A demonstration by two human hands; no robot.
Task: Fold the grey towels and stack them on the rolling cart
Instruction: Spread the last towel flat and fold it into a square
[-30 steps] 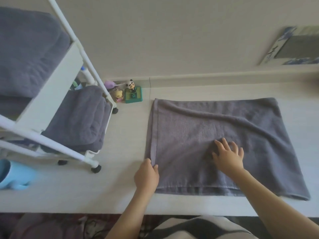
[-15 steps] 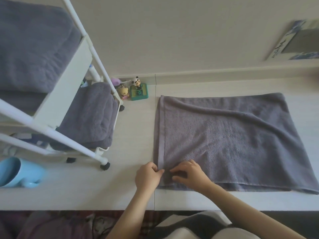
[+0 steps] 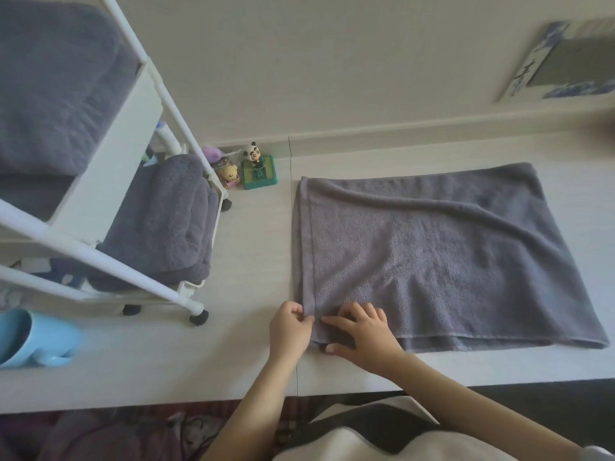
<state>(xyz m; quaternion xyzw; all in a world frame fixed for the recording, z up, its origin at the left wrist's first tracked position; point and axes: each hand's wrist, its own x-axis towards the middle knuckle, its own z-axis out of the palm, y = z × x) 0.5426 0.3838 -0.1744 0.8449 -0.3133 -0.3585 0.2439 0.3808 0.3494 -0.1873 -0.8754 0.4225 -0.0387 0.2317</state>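
A grey towel (image 3: 432, 261) lies folded flat on the white table (image 3: 253, 254), wrinkled across its middle. My left hand (image 3: 289, 331) pinches the towel's near left corner at the hemmed edge. My right hand (image 3: 362, 331) sits just beside it on the same corner, fingers on top and thumb tucked under the near edge. The white rolling cart (image 3: 109, 181) stands at the left. It carries a stack of folded grey towels (image 3: 163, 224) on a lower shelf and another folded grey towel (image 3: 50, 84) on the top shelf.
Small toy figures, among them a panda on a green box (image 3: 258, 169), stand against the wall between cart and towel. A light blue mug (image 3: 33, 341) lies at the near left. A framed picture (image 3: 565, 61) leans on the wall at the far right.
My right hand left the middle of the towel and came to the near left corner beside my left hand, where its thumb has slipped under the edge. My left hand kept its pinch.
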